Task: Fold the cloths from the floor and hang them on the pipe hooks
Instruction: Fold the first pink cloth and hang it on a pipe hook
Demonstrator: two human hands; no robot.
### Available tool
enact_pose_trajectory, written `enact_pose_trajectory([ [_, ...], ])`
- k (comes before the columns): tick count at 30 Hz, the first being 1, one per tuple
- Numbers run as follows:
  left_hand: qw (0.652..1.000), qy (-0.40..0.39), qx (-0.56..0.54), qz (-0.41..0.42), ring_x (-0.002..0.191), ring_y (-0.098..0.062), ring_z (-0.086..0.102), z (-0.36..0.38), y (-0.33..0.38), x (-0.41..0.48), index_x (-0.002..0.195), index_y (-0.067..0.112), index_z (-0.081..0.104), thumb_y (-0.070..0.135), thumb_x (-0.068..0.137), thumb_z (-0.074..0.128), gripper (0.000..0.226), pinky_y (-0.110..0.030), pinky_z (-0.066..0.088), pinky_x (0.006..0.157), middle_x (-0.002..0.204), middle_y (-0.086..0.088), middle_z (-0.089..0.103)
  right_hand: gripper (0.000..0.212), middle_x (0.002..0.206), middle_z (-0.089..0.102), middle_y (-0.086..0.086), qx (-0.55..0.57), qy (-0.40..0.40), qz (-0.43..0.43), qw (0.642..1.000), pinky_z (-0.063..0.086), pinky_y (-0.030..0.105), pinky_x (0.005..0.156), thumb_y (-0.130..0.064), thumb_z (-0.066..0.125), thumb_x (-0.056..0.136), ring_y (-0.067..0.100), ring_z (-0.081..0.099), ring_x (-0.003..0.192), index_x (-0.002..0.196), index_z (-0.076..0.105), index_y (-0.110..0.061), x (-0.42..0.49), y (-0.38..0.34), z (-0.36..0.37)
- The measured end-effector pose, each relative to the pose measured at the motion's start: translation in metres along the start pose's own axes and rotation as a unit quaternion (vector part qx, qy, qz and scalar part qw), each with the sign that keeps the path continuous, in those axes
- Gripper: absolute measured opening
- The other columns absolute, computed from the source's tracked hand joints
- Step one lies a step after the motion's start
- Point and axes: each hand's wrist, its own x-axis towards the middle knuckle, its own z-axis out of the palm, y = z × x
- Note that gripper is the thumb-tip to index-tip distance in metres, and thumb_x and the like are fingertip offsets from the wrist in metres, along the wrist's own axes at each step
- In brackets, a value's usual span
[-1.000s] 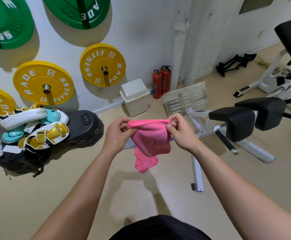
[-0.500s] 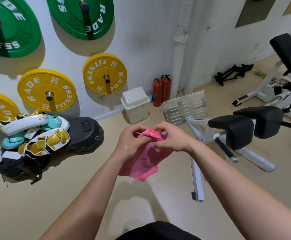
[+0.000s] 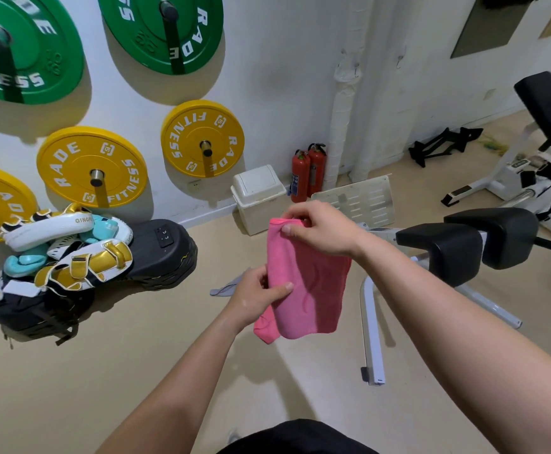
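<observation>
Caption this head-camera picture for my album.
Left hand and right hand hold a pink cloth above a grey cloth on the floor.

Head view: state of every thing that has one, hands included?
pink cloth, folded over, hanging in the air between both hands
right hand, pinches the cloth's top edge
left hand, grips the cloth's left side, lower down
grey cloth, lying loose on the floor, partly behind the left hand
white bin, lid closed
fire extinguishers, upright by the wall
</observation>
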Motion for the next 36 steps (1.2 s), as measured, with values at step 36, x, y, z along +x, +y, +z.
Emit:
enact_pose_trajectory([
  [36, 0.99, 0.115, 0.024, -0.079, 0.072, -0.028, 0.067, 0.031, -0.016, 0.018, 0.084, 0.023, 0.072, 0.024, 0.085, 0.073, 0.002, -0.055, 0.06, 0.07, 0.076, -0.004, 0.066, 0.006, 0.068, 0.061, -0.008, 0.23, 0.218, 0.277, 0.907, 0.047, 0.03, 0.054, -0.025, 0.07, 0.088, 0.006, 0.053, 0.051, 0.085, 0.065, -0.025, -0.079, 0.068, 0.118],
])
